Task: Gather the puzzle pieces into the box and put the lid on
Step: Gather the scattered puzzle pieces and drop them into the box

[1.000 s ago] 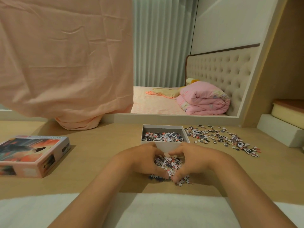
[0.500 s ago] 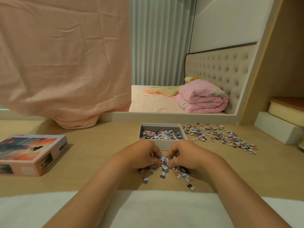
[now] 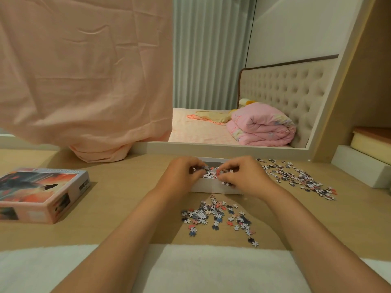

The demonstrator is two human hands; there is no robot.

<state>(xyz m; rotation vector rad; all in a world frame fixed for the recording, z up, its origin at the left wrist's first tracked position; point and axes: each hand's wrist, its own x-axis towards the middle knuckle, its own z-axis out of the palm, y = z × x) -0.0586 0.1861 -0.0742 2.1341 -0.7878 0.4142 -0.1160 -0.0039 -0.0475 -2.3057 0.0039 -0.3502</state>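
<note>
Both hands are curled around a clump of puzzle pieces [image 3: 211, 173], the left hand [image 3: 183, 176] and right hand [image 3: 245, 178] pressed toward each other over the open white box [image 3: 213, 187]. A moment earlier they were scooping this clump off the wooden table [image 3: 127, 197]; now it is lifted above the box. A loose pile [image 3: 218, 216] lies just in front of the box, and more pieces [image 3: 296, 176] are scattered to its right. The printed lid [image 3: 40, 193] sits well apart on the left.
</note>
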